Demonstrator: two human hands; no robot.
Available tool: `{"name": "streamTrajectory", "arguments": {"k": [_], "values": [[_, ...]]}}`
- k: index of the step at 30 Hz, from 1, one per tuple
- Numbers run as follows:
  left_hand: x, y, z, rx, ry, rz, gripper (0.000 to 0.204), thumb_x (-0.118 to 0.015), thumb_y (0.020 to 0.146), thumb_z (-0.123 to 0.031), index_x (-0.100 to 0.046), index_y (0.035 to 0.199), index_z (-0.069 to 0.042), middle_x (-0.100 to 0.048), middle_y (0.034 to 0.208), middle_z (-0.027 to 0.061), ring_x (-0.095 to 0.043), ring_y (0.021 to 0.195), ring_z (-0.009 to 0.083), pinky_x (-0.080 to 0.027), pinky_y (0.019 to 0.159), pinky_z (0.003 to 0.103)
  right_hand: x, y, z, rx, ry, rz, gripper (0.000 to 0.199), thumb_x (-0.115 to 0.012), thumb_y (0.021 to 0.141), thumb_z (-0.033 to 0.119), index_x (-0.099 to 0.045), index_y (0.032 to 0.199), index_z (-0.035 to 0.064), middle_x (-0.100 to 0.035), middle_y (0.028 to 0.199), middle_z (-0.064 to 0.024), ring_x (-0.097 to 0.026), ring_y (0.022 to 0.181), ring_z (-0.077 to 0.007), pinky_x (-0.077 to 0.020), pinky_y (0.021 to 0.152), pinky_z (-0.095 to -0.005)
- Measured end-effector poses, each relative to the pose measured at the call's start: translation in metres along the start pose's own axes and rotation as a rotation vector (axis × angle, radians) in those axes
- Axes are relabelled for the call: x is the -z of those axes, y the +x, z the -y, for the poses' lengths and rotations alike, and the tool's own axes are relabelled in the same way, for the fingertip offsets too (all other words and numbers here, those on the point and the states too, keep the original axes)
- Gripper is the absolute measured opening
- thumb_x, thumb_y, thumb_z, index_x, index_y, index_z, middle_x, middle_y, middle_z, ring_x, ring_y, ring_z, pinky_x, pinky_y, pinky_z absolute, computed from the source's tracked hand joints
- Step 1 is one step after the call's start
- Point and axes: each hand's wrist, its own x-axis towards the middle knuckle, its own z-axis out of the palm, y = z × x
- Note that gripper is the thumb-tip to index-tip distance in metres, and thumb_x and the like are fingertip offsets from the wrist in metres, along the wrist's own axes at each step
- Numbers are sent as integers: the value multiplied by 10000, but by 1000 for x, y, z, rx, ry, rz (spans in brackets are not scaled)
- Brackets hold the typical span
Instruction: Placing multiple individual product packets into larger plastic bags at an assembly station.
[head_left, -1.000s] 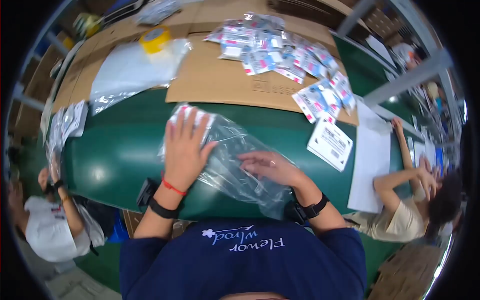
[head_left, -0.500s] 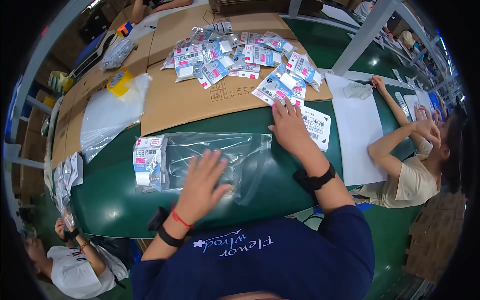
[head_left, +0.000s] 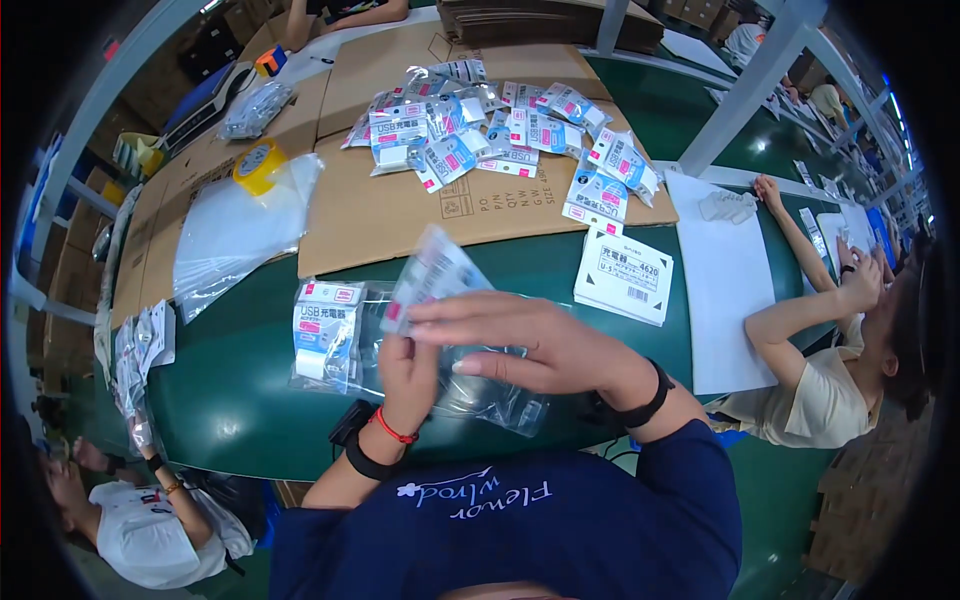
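A charger in a clear, white-and-blue retail packet (head_left: 435,275) is raised in front of me, tilted. My left hand (head_left: 408,375) is closed on its lower end, its fingers partly hidden. Across that lower end lies my right hand (head_left: 545,345), fingers stretched out and thumb apart, fingertips touching the packet. Below both hands, a clear plastic bag (head_left: 515,405) is spread on the green table. At the bag's left end sits another charger packet (head_left: 328,335), seemingly inside it. A heap of similar packets (head_left: 450,130) covers the cardboard beyond.
White printed label cards (head_left: 622,278) are stacked at the right. Flat cardboard (head_left: 385,220) carries clear bags (head_left: 235,225) and a yellow tape roll (head_left: 258,168) at the left. A white sheet (head_left: 725,300) lies farther right. Co-workers sit at both sides, and a metal post (head_left: 745,95) rises behind.
My right hand has come back from the heap's near edge to the middle. One packet from there is now in my left hand, which has lifted off the bag.
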Motion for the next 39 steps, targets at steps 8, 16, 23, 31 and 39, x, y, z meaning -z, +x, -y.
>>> {"name": "streamTrajectory", "arguments": {"k": [8,16,23,31,39], "values": [[-3,-18,-4,250,-434,108,386,-546,923,-193,-500,1258,-6,-552,1274,180,-496,1214,225,-351,1043,396,76,66,-153,-170,-659,-262,492,-445,775,-95,-574,1222,66,-547,1281,-163,-517,1188,-343,-422,996,-372],[14,-22,-10,-329,295,768,448,-560,843,-96,-495,1284,-40,-501,1342,125,-396,1301,364,-308,1078,470,76,90,-213,-305,-1187,42,556,-524,747,-49,-518,1285,87,-520,1282,-202,-481,1207,-367,-431,978,-399],[15,-22,-11,-384,527,834,483,-635,788,-157,-532,1255,-90,-459,1377,94,-357,1327,329,-299,1081,475,59,82,-135,-492,-1122,415,427,-596,754,65,-588,1181,58,-577,1167,-184,-521,1118,-343,-468,904,-422],[-19,-16,-2,-579,669,637,299,-644,785,-167,-611,1070,-83,-531,1257,77,-466,1199,288,-328,1042,450,58,44,-146,-306,-932,233,449,-683,740,177,-607,1161,40,-597,1118,-151,-551,1066,-303,-454,921,-369],[3,-6,-11,150,-46,85,183,-485,977,-213,-585,950,-63,-613,819,-5,-579,688,83,-433,579,229,64,14,-93,-371,-188,-278,504,-706,801,248,-575,1243,45,-585,1173,-123,-543,1041,-199,-422,906,-323]]}}
